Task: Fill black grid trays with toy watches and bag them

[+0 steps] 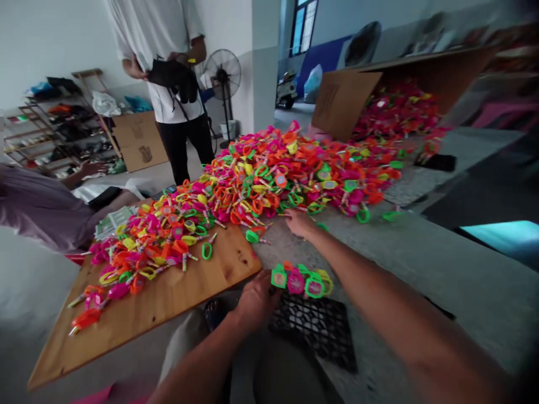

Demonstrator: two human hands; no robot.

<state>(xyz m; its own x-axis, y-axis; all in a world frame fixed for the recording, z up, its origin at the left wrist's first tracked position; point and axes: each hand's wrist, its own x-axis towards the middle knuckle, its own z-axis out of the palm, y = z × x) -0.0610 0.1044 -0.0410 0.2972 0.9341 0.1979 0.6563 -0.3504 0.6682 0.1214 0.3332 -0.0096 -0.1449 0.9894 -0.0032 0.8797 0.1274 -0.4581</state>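
Note:
My left hand point(255, 300) is closed around one end of a row of toy watches point(295, 282) in green, pink, orange and yellow, held low in front of me. Farther forward, my right hand point(300, 223) reaches to the near edge of a large heap of loose toy watches point(261, 174). Its fingertips look drawn together beside a thin stick-like end, and what they pinch is too small to make out. Many of the watches have pale printed sticks attached. Below the held row lies a black lattice mat point(318, 328).
More watches spread over a wooden board point(219, 264) at left. A grey tabletop point(404, 264) extends right. Behind stands an open cardboard box point(345, 104) with more watches. A person in white point(177, 112) holds a black bag; another person point(46, 202) sits at left. A fan point(225, 76) stands behind.

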